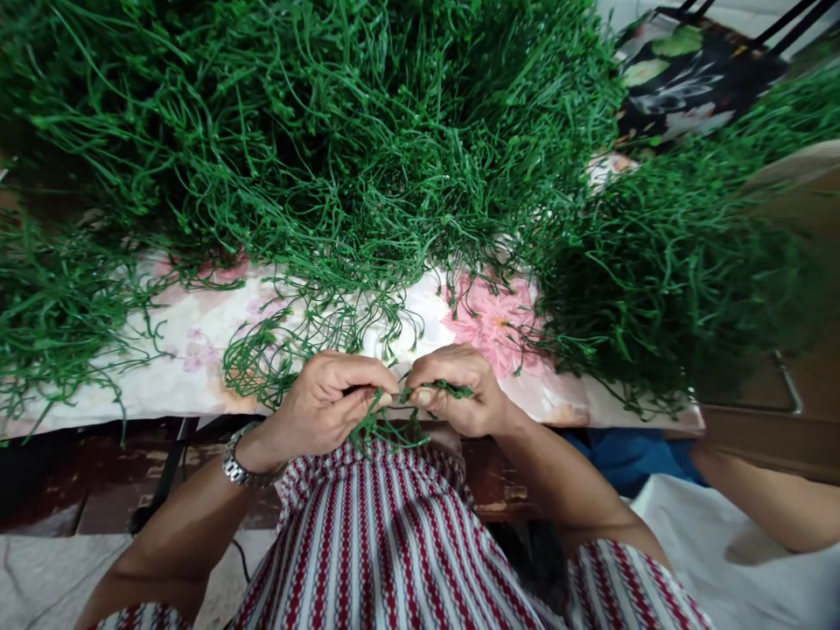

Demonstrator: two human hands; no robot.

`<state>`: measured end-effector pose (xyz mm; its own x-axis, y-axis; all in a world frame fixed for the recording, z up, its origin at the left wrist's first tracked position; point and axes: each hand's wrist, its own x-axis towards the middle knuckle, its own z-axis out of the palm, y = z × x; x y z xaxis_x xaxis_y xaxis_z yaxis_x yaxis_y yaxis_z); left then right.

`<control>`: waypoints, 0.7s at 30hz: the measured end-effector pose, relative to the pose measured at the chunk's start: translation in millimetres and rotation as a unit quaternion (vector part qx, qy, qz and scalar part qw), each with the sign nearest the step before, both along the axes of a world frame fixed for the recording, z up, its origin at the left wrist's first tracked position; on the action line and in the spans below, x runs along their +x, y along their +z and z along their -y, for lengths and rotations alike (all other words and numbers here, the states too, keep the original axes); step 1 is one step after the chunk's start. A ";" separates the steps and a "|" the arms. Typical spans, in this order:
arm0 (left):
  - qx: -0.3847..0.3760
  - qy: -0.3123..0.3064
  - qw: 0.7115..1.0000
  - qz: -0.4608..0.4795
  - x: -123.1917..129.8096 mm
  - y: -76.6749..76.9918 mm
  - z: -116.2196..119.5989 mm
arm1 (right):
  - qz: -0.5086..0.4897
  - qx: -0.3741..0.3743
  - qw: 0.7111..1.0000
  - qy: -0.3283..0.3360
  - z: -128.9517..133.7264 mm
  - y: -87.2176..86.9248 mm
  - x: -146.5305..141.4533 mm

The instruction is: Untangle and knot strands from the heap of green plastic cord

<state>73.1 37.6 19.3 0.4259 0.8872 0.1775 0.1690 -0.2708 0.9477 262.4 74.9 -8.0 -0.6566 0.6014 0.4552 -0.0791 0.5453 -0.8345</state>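
Observation:
My left hand [328,402], with a metal watch [246,459] at its wrist, pinches thin green stems [377,427] between thumb and forefinger. Close beside it, my right hand [463,389] is closed in a pinch on the same stems, and some green bits show between its fingers. The fingertips nearly meet just in front of the table edge. Behind my left hand a curled bunch of green stems [255,363] lies on the flowered cloth [197,376]. What exactly the fingertips press together is too small to make out.
A large heap of green stems [328,131] covers the back of the table. Smaller piles lie at the left [52,315] and right [630,289]. A cardboard box [774,437] and another person's arm [774,507] are at the right. A black flowered bag [696,79] stands behind.

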 end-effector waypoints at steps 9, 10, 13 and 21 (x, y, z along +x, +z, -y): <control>-0.033 -0.030 0.998 -0.043 -2.6 1.8 3.9 | 0.030 -0.048 0.998 0.040 6.9 1.8 7.5; -0.033 -0.035 0.998 -0.047 -3.0 2.6 4.4 | 0.040 -0.054 0.997 0.043 7.7 2.5 7.7; -0.042 -0.048 0.997 -0.053 -4.4 4.9 5.9 | 0.062 -0.076 0.993 0.063 9.2 5.5 8.3; -0.050 -0.076 0.995 -0.047 -6.5 5.8 7.5 | 0.055 -0.091 0.990 0.097 8.5 10.5 10.5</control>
<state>66.6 30.1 25.1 0.5663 0.8229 0.0457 0.2223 -0.2059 0.9530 273.0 66.3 2.5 -0.8066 0.5251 0.2713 -0.0710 0.3696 -0.9265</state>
